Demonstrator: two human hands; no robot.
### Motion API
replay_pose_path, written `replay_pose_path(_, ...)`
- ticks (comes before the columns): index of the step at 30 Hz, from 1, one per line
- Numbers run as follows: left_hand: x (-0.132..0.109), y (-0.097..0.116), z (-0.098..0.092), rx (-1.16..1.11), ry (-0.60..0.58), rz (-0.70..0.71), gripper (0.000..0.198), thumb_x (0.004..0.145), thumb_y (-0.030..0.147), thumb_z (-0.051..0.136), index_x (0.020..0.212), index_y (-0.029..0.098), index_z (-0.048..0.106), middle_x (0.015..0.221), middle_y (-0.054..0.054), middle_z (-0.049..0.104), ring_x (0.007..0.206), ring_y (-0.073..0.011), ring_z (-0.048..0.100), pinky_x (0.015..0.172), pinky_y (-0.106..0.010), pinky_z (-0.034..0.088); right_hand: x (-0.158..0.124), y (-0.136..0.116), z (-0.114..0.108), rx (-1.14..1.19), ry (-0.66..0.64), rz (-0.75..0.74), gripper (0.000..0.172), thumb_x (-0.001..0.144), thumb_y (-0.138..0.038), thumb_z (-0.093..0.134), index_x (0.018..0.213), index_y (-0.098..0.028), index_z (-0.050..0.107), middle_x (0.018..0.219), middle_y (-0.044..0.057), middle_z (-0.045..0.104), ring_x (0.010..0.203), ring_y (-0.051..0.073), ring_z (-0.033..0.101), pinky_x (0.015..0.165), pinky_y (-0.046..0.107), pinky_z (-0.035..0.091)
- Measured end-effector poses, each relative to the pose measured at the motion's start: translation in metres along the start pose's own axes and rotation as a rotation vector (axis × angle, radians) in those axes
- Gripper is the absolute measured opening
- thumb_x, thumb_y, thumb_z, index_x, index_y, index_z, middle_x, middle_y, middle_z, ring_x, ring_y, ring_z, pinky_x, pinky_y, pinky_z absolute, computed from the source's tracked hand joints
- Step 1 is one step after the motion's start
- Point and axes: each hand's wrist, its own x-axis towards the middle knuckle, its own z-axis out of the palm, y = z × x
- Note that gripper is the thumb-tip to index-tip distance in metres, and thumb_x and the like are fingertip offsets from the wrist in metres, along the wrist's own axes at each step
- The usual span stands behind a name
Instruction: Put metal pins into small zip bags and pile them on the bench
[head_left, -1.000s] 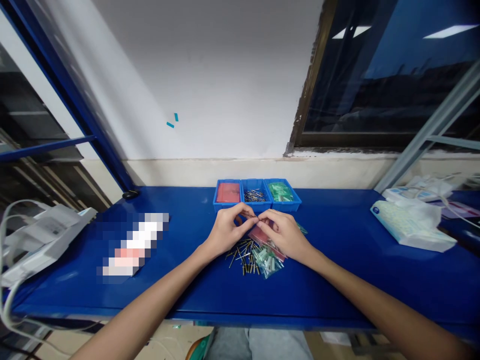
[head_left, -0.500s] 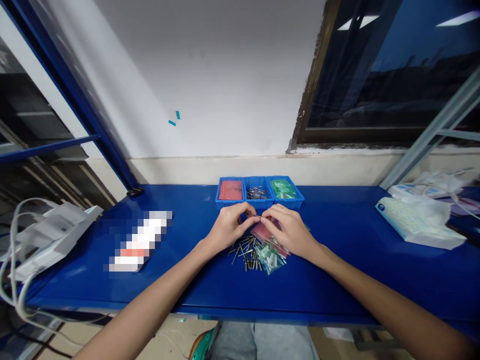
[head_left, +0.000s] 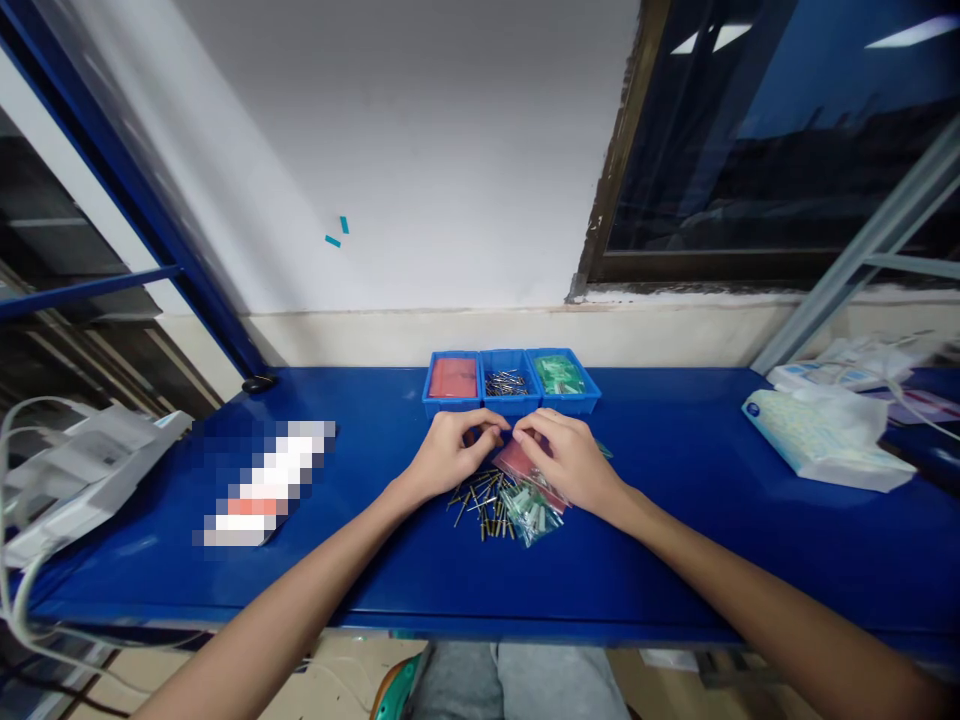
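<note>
My left hand (head_left: 459,450) and my right hand (head_left: 571,455) face each other just above the desk, with fingertips nearly meeting. On both, thumb and fingers are curled together in a pinch; whatever lies in them is too small or hidden to name. A loose pile of thin metal fasteners with brass-coloured ends (head_left: 491,508) lies below my hands. Beside it rests a clear bag holding pale green plug-like pieces (head_left: 534,510). A red plastic bag (head_left: 517,460) is partly covered by my right hand.
Behind my hands stand three joined blue bins, holding red bags (head_left: 454,378), metal fasteners (head_left: 506,383) and green bags (head_left: 559,375). A tissue pack (head_left: 825,440) sits at right, a power strip (head_left: 97,480) at left, with a blurred-out item (head_left: 270,485) nearer on the blue desk (head_left: 660,590).
A thin metal piece showed between my fingertips before; now it cannot be seen there. My fingertips have shifted slightly, and the whole view has moved a little.
</note>
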Motion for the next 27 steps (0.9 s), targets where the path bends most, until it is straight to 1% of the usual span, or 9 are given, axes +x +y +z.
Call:
replay_pose_path(2, 0.001, 0.001, 0.0, -0.104, -0.014, -0.035, 0.02, 0.091, 0.024, 0.059, 0.104, 0.015, 0.071, 0.087, -0.005, 0.076, 0.075, -0.0162, 0.069, 0.067, -0.027, 0.053, 0.0, 0.001, 0.0, -0.007, 0.004, 0.024, 0.016, 0.097, -0.018, 0.05, 0.088, -0.021, 0.063, 0.086, 0.004, 0.067, 0.084, 0.02, 0.062, 0.077, 0.033, 0.046)
replay_pose_path(6, 0.001, 0.001, 0.002, -0.216, -0.028, -0.046, 0.035, 0.083, 0.023, 0.069, 0.116, 0.013, 0.066, 0.096, -0.008, 0.076, 0.085, -0.0181, 0.07, 0.069, -0.027, 0.055, 0.001, 0.006, 0.0, -0.007, 0.019, 0.062, 0.011, 0.094, -0.016, 0.054, 0.09, -0.02, 0.064, 0.085, 0.003, 0.067, 0.082, 0.019, 0.063, 0.076, 0.032, 0.046)
replay_pose_path(9, 0.001, -0.001, 0.001, -0.195, -0.007, -0.066, 0.023, 0.09, 0.027, 0.066, 0.107, 0.013, 0.072, 0.087, -0.007, 0.076, 0.075, -0.0163, 0.07, 0.07, -0.028, 0.056, 0.002, 0.008, 0.0, 0.014, 0.028, 0.075, 0.01, 0.093, -0.016, 0.055, 0.094, -0.02, 0.064, 0.086, 0.003, 0.068, 0.082, 0.019, 0.063, 0.076, 0.032, 0.047)
replay_pose_path(12, 0.001, -0.002, -0.001, -0.181, 0.001, -0.053, 0.02, 0.093, 0.03, 0.064, 0.097, 0.015, 0.076, 0.081, -0.005, 0.075, 0.068, -0.0151, 0.068, 0.066, -0.028, 0.055, 0.003, 0.005, 0.001, 0.07, 0.023, 0.099, 0.011, 0.091, -0.014, 0.056, 0.094, -0.019, 0.065, 0.087, 0.004, 0.069, 0.08, 0.018, 0.064, 0.076, 0.032, 0.048)
replay_pose_path(16, 0.002, 0.0, -0.001, -0.164, 0.077, 0.002, 0.013, 0.087, 0.029, 0.072, 0.091, 0.018, 0.078, 0.091, -0.007, 0.074, 0.082, -0.0176, 0.067, 0.074, -0.03, 0.054, 0.004, 0.001, 0.002, 0.268, -0.012, 0.21, 0.01, 0.09, -0.016, 0.059, 0.094, -0.018, 0.068, 0.085, 0.003, 0.072, 0.077, 0.017, 0.067, 0.073, 0.031, 0.051)
replay_pose_path(19, 0.002, 0.0, 0.003, -0.313, 0.095, -0.082, 0.015, 0.084, 0.029, 0.075, 0.09, 0.016, 0.075, 0.086, -0.006, 0.074, 0.077, -0.017, 0.068, 0.071, -0.029, 0.055, 0.006, 0.001, 0.002, 0.44, -0.085, 0.27, 0.01, 0.089, -0.022, 0.061, 0.094, -0.018, 0.069, 0.088, 0.004, 0.074, 0.081, 0.017, 0.069, 0.075, 0.032, 0.053)
replay_pose_path(22, 0.002, -0.002, 0.008, -0.431, 0.127, -0.139, 0.024, 0.078, 0.03, 0.081, 0.09, 0.015, 0.067, 0.079, -0.004, 0.071, 0.073, -0.0153, 0.067, 0.068, -0.026, 0.054, 0.007, 0.003, 0.001, 0.533, -0.135, 0.286, 0.011, 0.088, -0.025, 0.063, 0.092, -0.017, 0.07, 0.09, 0.005, 0.074, 0.084, 0.018, 0.069, 0.079, 0.034, 0.053)
replay_pose_path(24, 0.002, -0.004, 0.01, -0.437, 0.125, -0.134, 0.026, 0.077, 0.03, 0.082, 0.087, 0.015, 0.064, 0.079, -0.003, 0.07, 0.073, -0.0144, 0.066, 0.068, -0.025, 0.052, 0.008, 0.004, 0.001, 0.545, -0.139, 0.304, 0.011, 0.086, -0.027, 0.065, 0.089, -0.017, 0.07, 0.089, 0.006, 0.074, 0.083, 0.019, 0.069, 0.079, 0.034, 0.052)
replay_pose_path(27, 0.001, -0.006, 0.01, -0.359, 0.108, -0.097, 0.023, 0.081, 0.031, 0.079, 0.083, 0.015, 0.062, 0.078, -0.001, 0.067, 0.072, -0.0126, 0.063, 0.065, -0.023, 0.049, 0.008, 0.004, -0.001, 0.524, -0.155, 0.311, 0.011, 0.085, -0.027, 0.067, 0.087, -0.017, 0.07, 0.085, 0.005, 0.073, 0.079, 0.018, 0.067, 0.076, 0.034, 0.052)
